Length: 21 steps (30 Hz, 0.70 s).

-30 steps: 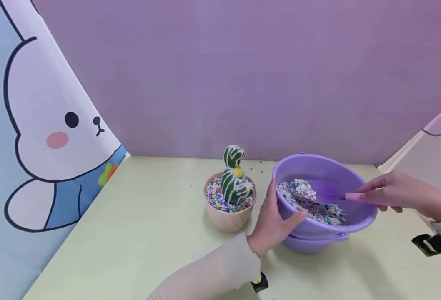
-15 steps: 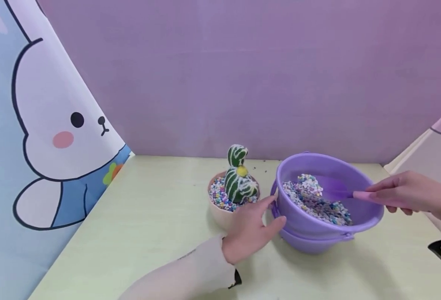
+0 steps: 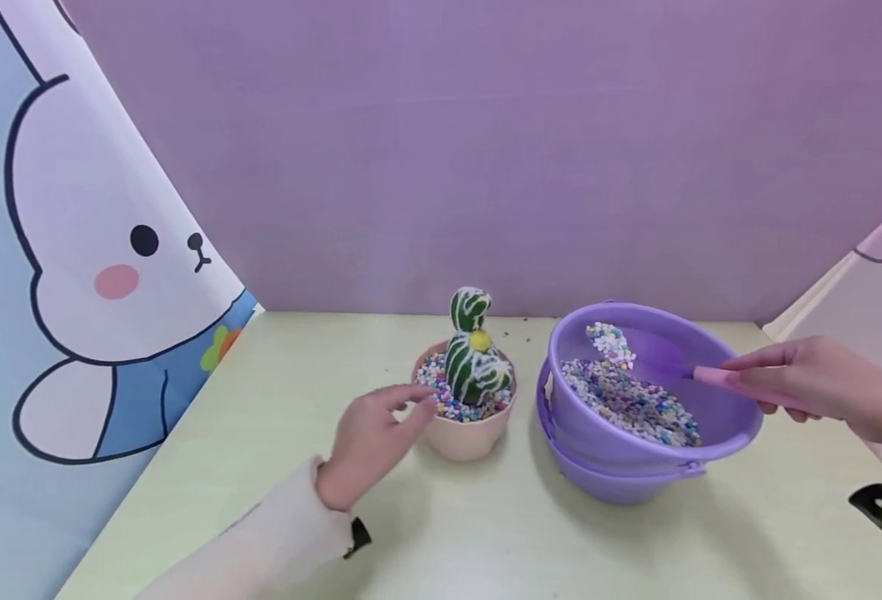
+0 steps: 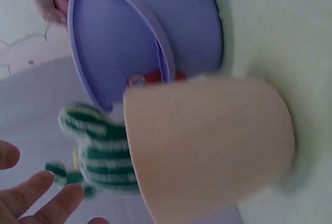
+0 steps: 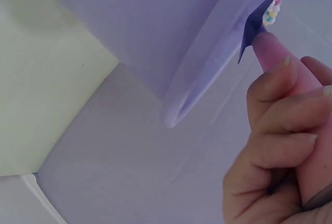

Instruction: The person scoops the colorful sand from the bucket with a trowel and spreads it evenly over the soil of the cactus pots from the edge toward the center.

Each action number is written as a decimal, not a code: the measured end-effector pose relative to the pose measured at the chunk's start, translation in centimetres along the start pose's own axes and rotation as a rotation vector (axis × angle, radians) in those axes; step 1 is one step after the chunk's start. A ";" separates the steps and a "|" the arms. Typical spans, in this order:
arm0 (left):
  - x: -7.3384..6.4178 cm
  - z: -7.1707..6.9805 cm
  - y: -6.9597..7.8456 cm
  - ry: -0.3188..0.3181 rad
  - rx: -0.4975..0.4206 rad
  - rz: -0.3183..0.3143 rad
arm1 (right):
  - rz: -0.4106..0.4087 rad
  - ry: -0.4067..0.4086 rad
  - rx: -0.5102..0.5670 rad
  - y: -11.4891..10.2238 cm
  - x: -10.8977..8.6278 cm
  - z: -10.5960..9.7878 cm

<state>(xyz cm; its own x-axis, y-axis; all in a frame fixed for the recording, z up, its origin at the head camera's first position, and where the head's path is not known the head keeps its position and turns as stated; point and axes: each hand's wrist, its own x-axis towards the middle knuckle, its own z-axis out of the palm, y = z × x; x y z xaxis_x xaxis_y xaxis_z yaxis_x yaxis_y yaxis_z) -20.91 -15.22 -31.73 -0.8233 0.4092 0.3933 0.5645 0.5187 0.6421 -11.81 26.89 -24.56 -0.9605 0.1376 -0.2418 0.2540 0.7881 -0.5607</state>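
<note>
My right hand [image 3: 812, 387] grips the pink handle of a small shovel [image 3: 711, 377]. Its purple blade [image 3: 658, 354] carries colourful pebbles [image 3: 610, 343] inside the mouth of a purple bucket [image 3: 598, 429]. More pebbles [image 3: 628, 404] lie in the bucket, which leans toward me. To the left, a peach flowerpot [image 3: 465, 437] holds a green knitted cactus [image 3: 474, 375] with a yellow flower, surrounded by pebbles. My left hand [image 3: 373, 442] hovers at the pot's left side, fingers loosely bent with nothing in them. In the left wrist view its fingers [image 4: 33, 195] are apart from the cactus.
A pale yellow-green table [image 3: 321, 367] bears the pot and bucket. A few dark crumbs [image 3: 527, 337] lie behind them. The purple backdrop [image 3: 441, 167] rises at the table's far edge, and a rabbit-print sheet [image 3: 96, 250] hangs at left.
My left hand has let go of the bucket's rim and moved left, past the front of the pot to its left side. The loaded shovel has risen slightly inside the bucket.
</note>
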 end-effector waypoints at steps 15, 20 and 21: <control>2.0 -3.4 -7.0 -0.241 -0.106 -0.151 | -0.018 -0.024 -0.018 -4.0 0.4 -0.3; 2.6 -2.1 -8.6 -0.356 -0.167 -0.190 | -0.048 -0.057 0.066 -5.0 0.5 0.2; 2.6 -1.8 -8.7 -0.372 -0.174 -0.197 | -0.056 -0.059 0.075 -5.2 0.5 0.4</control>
<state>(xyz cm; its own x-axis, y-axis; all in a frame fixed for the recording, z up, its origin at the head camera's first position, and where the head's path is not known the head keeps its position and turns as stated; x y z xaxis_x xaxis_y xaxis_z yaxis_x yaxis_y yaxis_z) -28.09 -20.06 -35.11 -0.8191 0.5736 0.0100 0.3550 0.4931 0.7942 -13.61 22.58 -22.08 -0.9656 0.0574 -0.2537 0.2103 0.7463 -0.6315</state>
